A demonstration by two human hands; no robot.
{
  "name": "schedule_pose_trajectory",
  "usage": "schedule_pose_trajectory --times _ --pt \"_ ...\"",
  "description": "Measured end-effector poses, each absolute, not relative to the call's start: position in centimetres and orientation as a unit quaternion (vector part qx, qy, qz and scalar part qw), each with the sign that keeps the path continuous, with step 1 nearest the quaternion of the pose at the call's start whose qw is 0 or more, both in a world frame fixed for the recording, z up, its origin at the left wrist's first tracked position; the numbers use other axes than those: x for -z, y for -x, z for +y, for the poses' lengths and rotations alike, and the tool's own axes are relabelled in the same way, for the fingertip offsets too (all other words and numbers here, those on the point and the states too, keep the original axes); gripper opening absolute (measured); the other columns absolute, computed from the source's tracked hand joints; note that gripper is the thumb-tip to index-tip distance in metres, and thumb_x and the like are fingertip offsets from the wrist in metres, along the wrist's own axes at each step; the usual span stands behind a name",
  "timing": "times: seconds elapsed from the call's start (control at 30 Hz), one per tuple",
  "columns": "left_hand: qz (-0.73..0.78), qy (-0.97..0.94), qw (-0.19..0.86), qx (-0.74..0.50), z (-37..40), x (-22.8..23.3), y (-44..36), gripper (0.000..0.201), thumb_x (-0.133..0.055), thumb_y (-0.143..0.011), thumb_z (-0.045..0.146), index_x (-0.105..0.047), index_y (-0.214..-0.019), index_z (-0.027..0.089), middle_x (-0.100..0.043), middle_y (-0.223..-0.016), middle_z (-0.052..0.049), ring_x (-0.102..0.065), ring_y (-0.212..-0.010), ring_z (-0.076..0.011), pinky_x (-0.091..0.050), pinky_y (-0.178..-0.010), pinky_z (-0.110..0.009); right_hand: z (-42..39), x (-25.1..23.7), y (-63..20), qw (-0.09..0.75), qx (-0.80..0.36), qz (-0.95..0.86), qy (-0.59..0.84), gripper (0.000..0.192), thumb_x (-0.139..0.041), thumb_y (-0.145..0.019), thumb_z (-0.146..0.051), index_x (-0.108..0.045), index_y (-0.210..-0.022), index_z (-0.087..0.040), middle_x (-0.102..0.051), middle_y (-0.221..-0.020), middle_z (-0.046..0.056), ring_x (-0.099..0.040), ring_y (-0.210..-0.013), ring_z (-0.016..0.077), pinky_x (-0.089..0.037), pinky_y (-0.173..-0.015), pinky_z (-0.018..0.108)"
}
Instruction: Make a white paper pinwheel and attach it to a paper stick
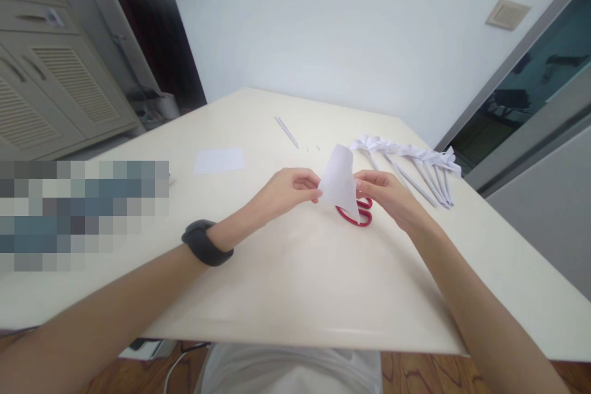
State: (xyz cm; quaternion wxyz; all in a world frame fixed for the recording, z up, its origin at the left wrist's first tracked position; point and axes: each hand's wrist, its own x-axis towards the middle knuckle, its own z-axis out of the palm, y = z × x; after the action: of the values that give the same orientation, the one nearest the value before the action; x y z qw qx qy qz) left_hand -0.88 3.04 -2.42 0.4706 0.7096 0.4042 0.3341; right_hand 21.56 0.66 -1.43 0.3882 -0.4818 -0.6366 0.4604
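A small sheet of white paper (338, 177) is held up between my two hands, bent into a curve above the table. My left hand (295, 189), with a black band on its wrist, pinches the paper's left edge. Thumb and fingers of my right hand (381, 189) grip the right edge. Behind and below the paper lie scissors with red handles (364, 219); the paper and my right hand hide their blades.
Several white paper pinwheel-like pieces on rolled sticks (406, 154) lie at the right. A flat white paper (219, 160) rests at the left, and thin paper sticks (287, 132) lie toward the back of the white table (286, 295). A wall stands behind.
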Motion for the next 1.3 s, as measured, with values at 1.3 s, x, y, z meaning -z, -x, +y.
schedule_pose_trajectory --times 1.3 --pt "0.405 -0.74 0.415 -0.341 3.1 2.6 1.0 0.015 -0.058 -0.073 0.027 -0.066 -0.08 0.017 -0.067 -0.074 -0.002 -0.065 -0.073 -0.0167 -0.05 -0.072 -0.028 -0.3 1.5 -20.0 0.359 -0.559 -0.672 0.329 0.059 -0.067 -0.076 -0.039 -0.045 -0.13 -0.028 -0.045 -0.139 0.007 -0.046 -0.123 0.0237 -0.038 -0.102 0.039"
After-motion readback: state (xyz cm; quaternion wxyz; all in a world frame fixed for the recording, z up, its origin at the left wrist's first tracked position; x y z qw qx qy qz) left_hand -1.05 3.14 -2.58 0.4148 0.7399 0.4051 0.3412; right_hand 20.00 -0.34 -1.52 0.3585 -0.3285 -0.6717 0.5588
